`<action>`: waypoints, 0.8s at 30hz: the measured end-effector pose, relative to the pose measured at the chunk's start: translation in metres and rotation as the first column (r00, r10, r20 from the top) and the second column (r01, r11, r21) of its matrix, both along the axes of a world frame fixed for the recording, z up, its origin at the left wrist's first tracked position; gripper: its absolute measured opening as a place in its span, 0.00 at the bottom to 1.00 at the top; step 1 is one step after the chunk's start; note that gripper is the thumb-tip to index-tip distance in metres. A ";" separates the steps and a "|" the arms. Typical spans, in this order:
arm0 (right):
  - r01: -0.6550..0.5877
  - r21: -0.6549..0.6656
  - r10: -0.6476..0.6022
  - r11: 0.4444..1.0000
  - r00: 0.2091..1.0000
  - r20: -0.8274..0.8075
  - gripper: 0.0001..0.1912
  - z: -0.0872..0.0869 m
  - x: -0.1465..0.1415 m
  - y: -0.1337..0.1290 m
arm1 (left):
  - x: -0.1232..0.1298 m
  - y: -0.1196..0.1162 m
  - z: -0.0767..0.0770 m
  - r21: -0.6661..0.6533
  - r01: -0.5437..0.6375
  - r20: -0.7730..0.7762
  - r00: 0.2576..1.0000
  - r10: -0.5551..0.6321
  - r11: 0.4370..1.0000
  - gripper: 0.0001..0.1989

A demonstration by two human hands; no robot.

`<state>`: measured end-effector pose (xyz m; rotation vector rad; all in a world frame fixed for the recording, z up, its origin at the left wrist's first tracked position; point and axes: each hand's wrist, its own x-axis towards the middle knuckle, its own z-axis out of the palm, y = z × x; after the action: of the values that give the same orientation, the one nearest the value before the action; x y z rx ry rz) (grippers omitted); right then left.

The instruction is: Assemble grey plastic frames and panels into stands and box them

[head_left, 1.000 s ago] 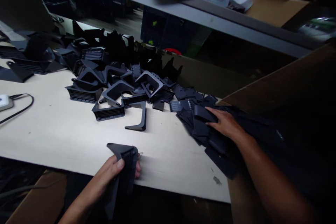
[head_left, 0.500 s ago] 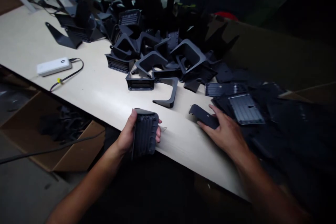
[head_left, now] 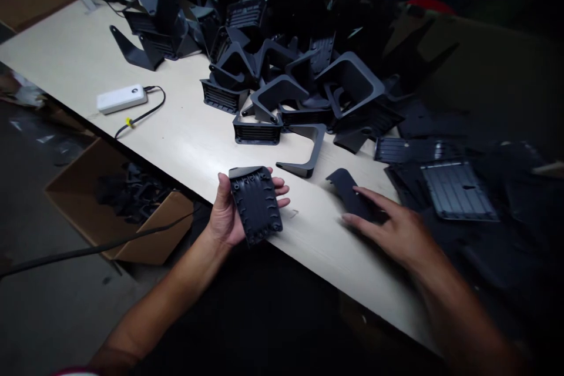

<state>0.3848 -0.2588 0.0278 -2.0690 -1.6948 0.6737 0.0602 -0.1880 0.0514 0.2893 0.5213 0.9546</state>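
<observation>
My left hand is palm up at the table's front edge and holds a black plastic bracket. The bracket's inner face, with small clips and ribs along its sides, is turned towards me. My thumb lies at its left edge, and the fingers reach out from behind it on the right. My right hand grips a smooth dark plastic panel between thumb and fingers, low over the table. The panel is tilted, and its right end is hidden by the hand.
Dark U-shaped brackets are heaped across the back of the table. Flat ribbed panels lie piled at the right. A white power bank with a cable rests at the left. Below stands a cardboard box of dark parts.
The view has shifted, so the table's things appear further right. My left hand has turned the bracket to show its inner face more squarely, with the fingers more spread. The right-hand panel has tilted more steeply.
</observation>
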 end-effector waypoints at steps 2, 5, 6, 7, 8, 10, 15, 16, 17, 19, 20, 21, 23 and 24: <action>0.044 0.019 -0.039 0.999 0.978 -0.204 0.36 0.018 -0.026 -0.005 | 0.003 0.000 0.001 0.002 -0.051 -0.026 0.998 0.051 0.999 0.42; -0.050 0.140 0.097 0.989 0.930 -0.356 0.36 0.045 -0.080 -0.010 | 0.009 0.001 0.005 0.001 -0.118 -0.060 0.991 0.117 0.993 0.39; -0.098 0.201 0.163 0.975 0.927 -0.339 0.37 0.051 -0.098 -0.010 | 0.011 0.001 0.006 -0.008 -0.135 -0.070 0.989 0.134 0.991 0.38; -0.118 0.252 0.197 0.960 0.927 -0.318 0.37 0.055 -0.115 -0.009 | 0.013 0.001 0.008 -0.021 -0.149 -0.079 0.986 0.147 0.989 0.37; -0.135 0.290 0.224 0.947 0.928 -0.299 0.36 0.057 -0.129 -0.006 | 0.014 0.002 0.009 -0.033 -0.157 -0.082 0.985 0.154 0.987 0.36; -0.160 0.320 0.252 0.934 0.929 -0.272 0.36 0.056 -0.149 0.000 | 0.014 0.002 0.010 -0.034 -0.154 -0.083 0.985 0.150 0.988 0.36; -0.190 0.294 0.276 0.937 0.916 -0.290 0.36 0.045 -0.166 0.008 | 0.010 -0.001 0.004 -0.008 -0.141 -0.093 0.986 0.139 0.990 0.34; -0.191 0.295 0.278 0.936 0.917 -0.287 0.36 0.043 -0.167 0.008 | 0.010 -0.001 0.003 -0.014 -0.147 -0.103 0.984 0.145 0.989 0.34; -0.194 0.295 0.279 0.936 0.918 -0.281 0.36 0.042 -0.168 0.008 | 0.010 -0.002 0.003 -0.021 -0.151 -0.118 0.982 0.148 0.988 0.34; -0.201 0.295 0.282 0.934 0.922 -0.265 0.36 0.040 -0.171 0.007 | 0.010 -0.003 0.002 -0.032 -0.154 -0.163 0.976 0.147 0.988 0.36; -0.204 0.296 0.284 0.933 0.923 -0.261 0.37 0.040 -0.171 0.007 | 0.010 -0.003 0.003 -0.034 -0.157 -0.186 0.971 0.148 0.987 0.37; -0.207 0.295 0.286 0.933 0.922 -0.259 0.37 0.040 -0.172 0.007 | 0.010 -0.003 0.003 -0.032 -0.162 -0.207 0.967 0.152 0.986 0.38; -0.211 0.291 0.290 0.933 0.921 -0.261 0.37 0.040 -0.173 0.007 | 0.011 -0.003 0.004 -0.013 -0.182 -0.237 0.956 0.174 0.983 0.38; -0.212 0.288 0.290 0.934 0.920 -0.262 0.36 0.040 -0.173 0.008 | 0.011 -0.004 0.005 0.000 -0.192 -0.249 0.950 0.186 0.981 0.38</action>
<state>0.2122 -0.2511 0.0677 -1.5005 -1.7777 0.7601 0.0712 -0.1916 0.0560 0.3444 0.8010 1.1038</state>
